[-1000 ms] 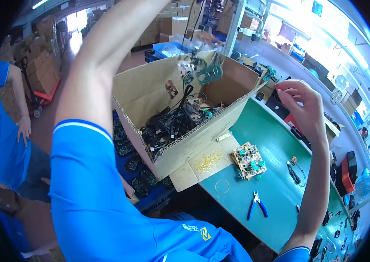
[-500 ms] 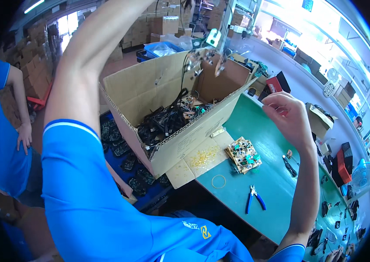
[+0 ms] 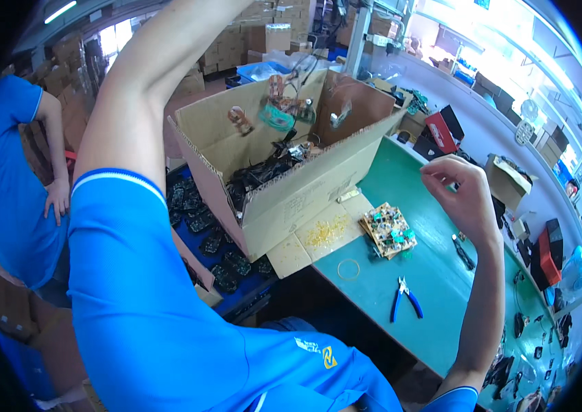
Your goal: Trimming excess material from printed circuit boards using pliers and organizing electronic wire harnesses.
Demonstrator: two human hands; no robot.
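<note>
My left arm [image 3: 122, 117] reaches up and out past the top edge, so its hand is hidden. Over the cardboard box [image 3: 318, 168], several small circuit boards [image 3: 291, 106] hang blurred in the air with thin wires rising above them; what holds them is out of sight. Black cables [image 3: 263, 172] and more boards lie inside the box. My right hand [image 3: 462, 196] is raised over the green table, fingers curled in toward the thumb, with nothing visible in them. Below it to the left sits a stack of circuit board panels [image 3: 388, 231].
Blue-handled cutters [image 3: 406, 300] and a yellow rubber band [image 3: 348, 269] lie on the green table [image 3: 366, 295]. Yellow scraps [image 3: 325, 231] cover a cardboard flap. Dark molded parts [image 3: 225, 275] fill a blue surface beside the box. Another person [image 3: 16, 185] stands at left.
The hanging boards have dropped lower and shifted left, into the box's opening. My right hand has moved slightly down and right, still curled. The whole view has shifted a little.
</note>
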